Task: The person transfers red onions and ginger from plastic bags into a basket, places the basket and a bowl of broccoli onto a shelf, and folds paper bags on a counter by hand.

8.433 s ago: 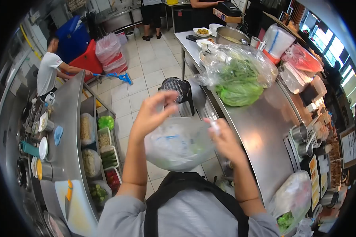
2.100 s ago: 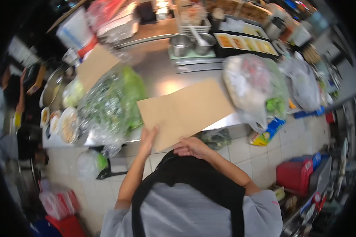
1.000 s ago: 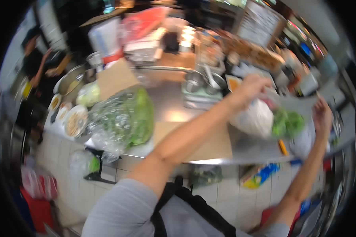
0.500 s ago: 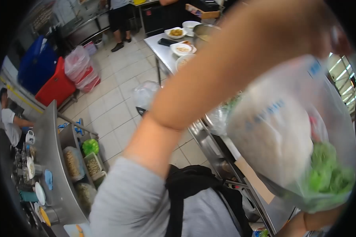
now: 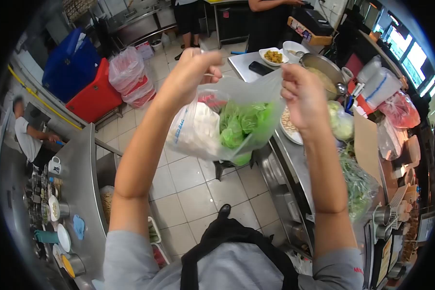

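A clear plastic bag point(image 5: 271, 89) hangs in front of me above the floor, stretched between my two hands. My left hand point(image 5: 196, 72) is closed on its upper left edge, slightly blurred. The upper right edge is gripped by the curled fingers of my right hand point(image 5: 302, 96). Inside the bag are bright green leafy vegetables point(image 5: 244, 123), a white bulky packet point(image 5: 198, 123) with blue lettering on the plastic, and something red point(image 5: 212, 100) that I cannot make out.
On the right, a steel counter point(image 5: 302, 162) carries bowls, a large pot point(image 5: 316, 63), bagged greens point(image 5: 355, 186) and cardboard point(image 5: 367, 142). A steel counter point(image 5: 89, 186) runs along my left. Red point(image 5: 94, 92) and blue bins point(image 5: 65, 67) stand behind it. Other people are at the back and far left.
The bag has moved from the far right to the middle, in front of me. Both hands now hold its top edges apart; before, one arm stretched across the view.
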{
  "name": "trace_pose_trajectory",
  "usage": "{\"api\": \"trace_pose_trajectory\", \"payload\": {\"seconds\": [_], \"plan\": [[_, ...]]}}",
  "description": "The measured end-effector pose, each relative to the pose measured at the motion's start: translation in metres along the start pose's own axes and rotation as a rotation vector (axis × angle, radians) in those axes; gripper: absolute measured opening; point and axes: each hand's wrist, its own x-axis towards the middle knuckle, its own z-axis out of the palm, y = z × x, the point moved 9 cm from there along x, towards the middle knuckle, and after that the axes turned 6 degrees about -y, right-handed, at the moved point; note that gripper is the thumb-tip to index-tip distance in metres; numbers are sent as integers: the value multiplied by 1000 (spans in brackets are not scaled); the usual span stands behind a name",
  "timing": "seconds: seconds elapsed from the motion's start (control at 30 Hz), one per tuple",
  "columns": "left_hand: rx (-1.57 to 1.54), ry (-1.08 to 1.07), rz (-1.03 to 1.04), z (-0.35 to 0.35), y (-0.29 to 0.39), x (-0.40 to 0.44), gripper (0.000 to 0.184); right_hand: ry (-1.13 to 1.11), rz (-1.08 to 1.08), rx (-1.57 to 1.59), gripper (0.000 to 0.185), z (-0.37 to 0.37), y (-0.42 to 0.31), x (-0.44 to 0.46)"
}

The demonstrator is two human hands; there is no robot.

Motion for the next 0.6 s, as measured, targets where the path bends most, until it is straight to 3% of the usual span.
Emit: {"api": "trace_pose_trajectory", "payload": {"seconds": [0.07, 0.17, 0.23, 0.3, 0.43, 0.5, 0.53, 0.6], "plan": [[0, 75, 22, -36, -32, 1, 14, 51, -24, -37, 14, 0, 43, 15], [98, 154, -15, -65, -104, -22, 13, 109, -113, -363, 22, -12, 103, 13], [-76, 261, -62, -68, -192, -39, 15, 118, -176, -608, 28, -42, 163, 0], [123, 278, -63, -72, -307, -52, 15, 144, -54, -775, 32, -87, 242, -21], [388, 294, -333, -47, -499, -84, 19, 272, 194, -800, 28, -198, 401, -65], [384, 280, -331, -26, -529, -81, 21, 354, 345, -654, 25, -241, 455, -79], [387, 266, -341, -14, -541, -89, 24, 327, 193, -758, 24, -240, 457, -77], [367, 282, -361, -6, -548, -103, 26, 339, 342, -766, 22, -255, 479, -88]]}}
